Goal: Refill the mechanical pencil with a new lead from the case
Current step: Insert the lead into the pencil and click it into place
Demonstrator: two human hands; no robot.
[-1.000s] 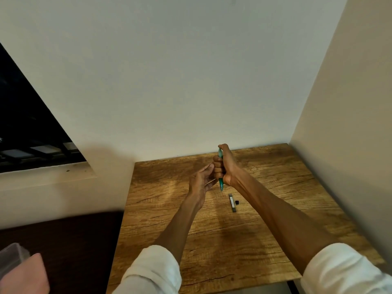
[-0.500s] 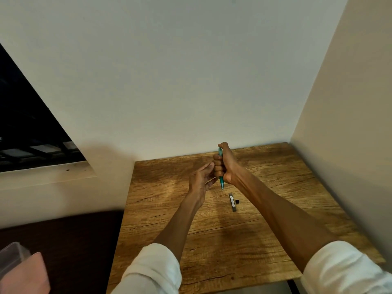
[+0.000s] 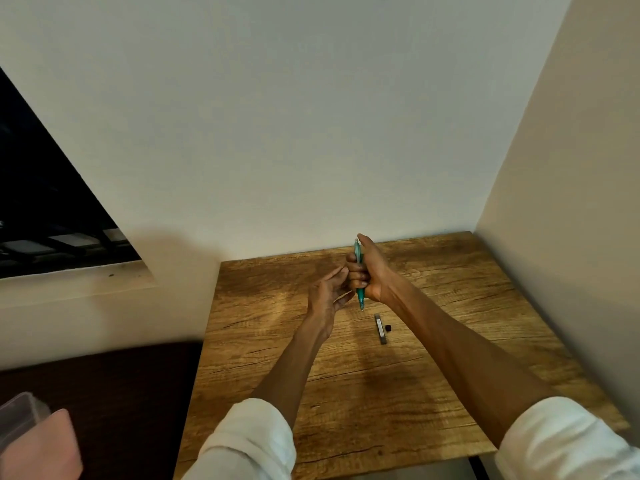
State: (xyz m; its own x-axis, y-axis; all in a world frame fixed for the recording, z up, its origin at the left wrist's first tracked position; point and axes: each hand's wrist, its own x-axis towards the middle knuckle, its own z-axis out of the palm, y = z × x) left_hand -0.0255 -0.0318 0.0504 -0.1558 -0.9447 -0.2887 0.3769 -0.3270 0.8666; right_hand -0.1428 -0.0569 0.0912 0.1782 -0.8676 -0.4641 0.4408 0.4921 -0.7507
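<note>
My right hand (image 3: 369, 271) grips a green mechanical pencil (image 3: 360, 296) upright in a fist above the wooden table (image 3: 450, 393), tip pointing down, thumb at its top end. My left hand (image 3: 327, 292) hovers just left of it, fingertips pinched together near the pencil; whether a lead is between them is too small to tell. The slim grey lead case (image 3: 380, 329) lies flat on the table below the pencil tip, with its small black cap (image 3: 388, 328) beside it on the right.
The table sits in a corner, with a white wall behind and a beige wall on the right. A dark window opening is at the left. A clear plastic container (image 3: 20, 420) and a pink object (image 3: 45, 448) sit at the lower left.
Both hands have risen slightly together; the right thumb has settled on the pencil's top. The lead case and cap have not moved.
</note>
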